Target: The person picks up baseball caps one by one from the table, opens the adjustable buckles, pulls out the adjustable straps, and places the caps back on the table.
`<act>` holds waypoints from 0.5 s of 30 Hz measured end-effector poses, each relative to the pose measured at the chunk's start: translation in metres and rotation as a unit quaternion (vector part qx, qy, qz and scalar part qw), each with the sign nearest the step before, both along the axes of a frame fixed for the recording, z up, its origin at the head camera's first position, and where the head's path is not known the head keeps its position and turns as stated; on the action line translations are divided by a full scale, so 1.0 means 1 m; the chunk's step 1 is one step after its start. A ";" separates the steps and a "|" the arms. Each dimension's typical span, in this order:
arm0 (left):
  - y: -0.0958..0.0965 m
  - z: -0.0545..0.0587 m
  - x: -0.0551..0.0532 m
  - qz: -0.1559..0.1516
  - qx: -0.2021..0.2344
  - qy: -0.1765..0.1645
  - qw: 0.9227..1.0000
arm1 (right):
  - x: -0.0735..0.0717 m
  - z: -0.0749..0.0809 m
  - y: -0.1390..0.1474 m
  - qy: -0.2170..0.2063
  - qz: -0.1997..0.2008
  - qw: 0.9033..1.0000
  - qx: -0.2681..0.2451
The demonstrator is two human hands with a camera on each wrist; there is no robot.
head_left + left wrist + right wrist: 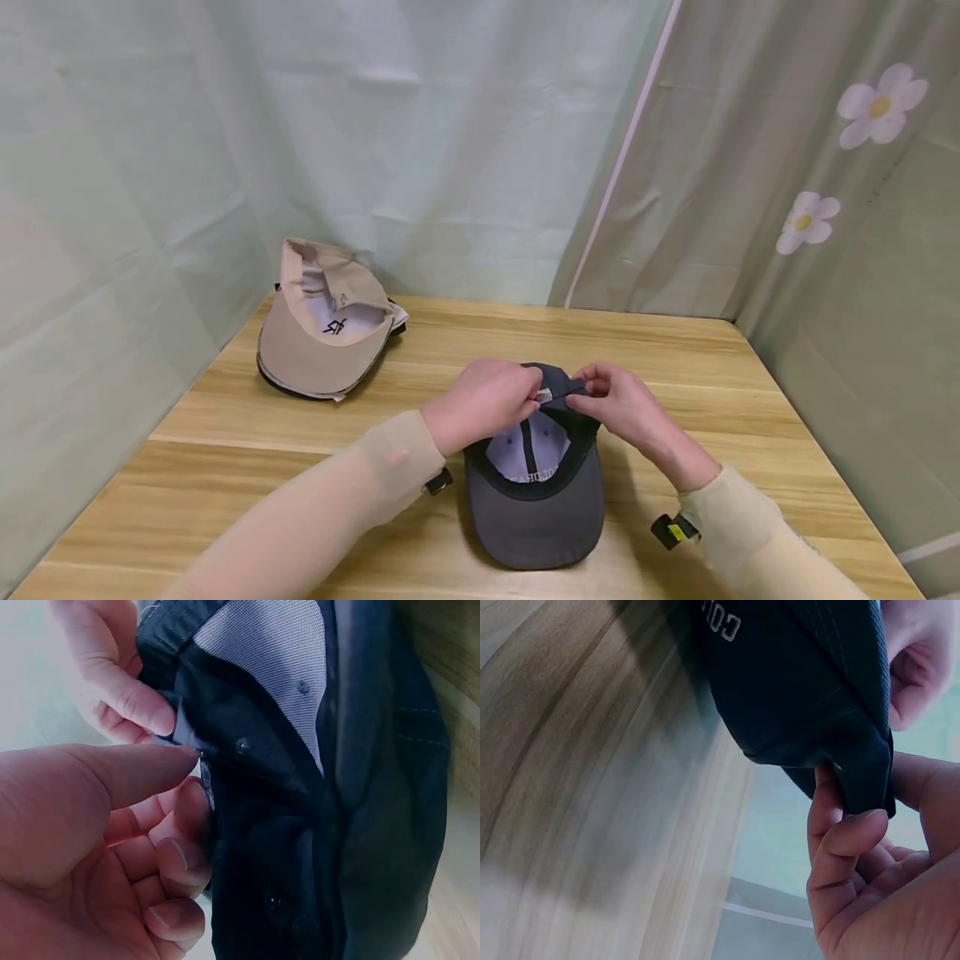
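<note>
A dark navy baseball cap (536, 525) lies upside down on the table, its brim toward me and its pale lining showing. At its back edge, my left hand (491, 400) pinches the strap between thumb and curled fingers. My right hand (630, 408) grips the other part of the back edge, thumb on one side and fingers on the other. In the left wrist view, the left thumb presses at the edge of the dark cloth (247, 750) beside a small stud. White lettering shows on the cap's outside (795, 682) in the right wrist view.
Several stacked caps, a beige cap (318, 350) uppermost, sit at the far left of the wooden table (660, 367). A pale curtain (450, 125) hangs behind the table's back edge, with flower-printed cloth (825, 167) on the right.
</note>
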State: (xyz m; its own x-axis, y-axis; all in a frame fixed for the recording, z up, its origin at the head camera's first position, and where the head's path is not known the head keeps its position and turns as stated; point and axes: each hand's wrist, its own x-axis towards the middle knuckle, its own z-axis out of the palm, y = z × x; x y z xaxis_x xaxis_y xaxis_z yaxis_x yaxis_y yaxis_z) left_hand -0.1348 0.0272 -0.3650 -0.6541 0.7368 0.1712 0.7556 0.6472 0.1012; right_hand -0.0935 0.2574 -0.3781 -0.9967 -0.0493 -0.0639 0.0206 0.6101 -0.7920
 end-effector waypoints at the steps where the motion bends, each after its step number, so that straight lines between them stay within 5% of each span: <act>1: 0.001 -0.001 -0.001 -0.002 0.001 -0.001 1.000 | 0.000 0.000 0.000 0.002 0.001 1.000 -0.001; 7: 0.007 -0.001 -0.004 -0.013 0.009 -0.038 0.999 | 0.000 -0.001 0.000 0.016 0.013 1.000 -0.018; 15: 0.011 0.002 -0.007 0.004 0.061 -0.161 0.985 | 0.002 -0.002 0.002 0.027 0.032 0.998 -0.043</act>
State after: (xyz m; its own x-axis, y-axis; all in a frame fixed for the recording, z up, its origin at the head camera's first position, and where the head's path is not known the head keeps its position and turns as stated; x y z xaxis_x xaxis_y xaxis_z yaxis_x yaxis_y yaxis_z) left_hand -0.1422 0.0383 -0.3630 -0.6950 0.7178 0.0414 0.6665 0.6215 0.4117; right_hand -0.0914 0.2590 -0.3805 -0.9933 -0.1154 -0.0037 -0.0594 0.5385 -0.8406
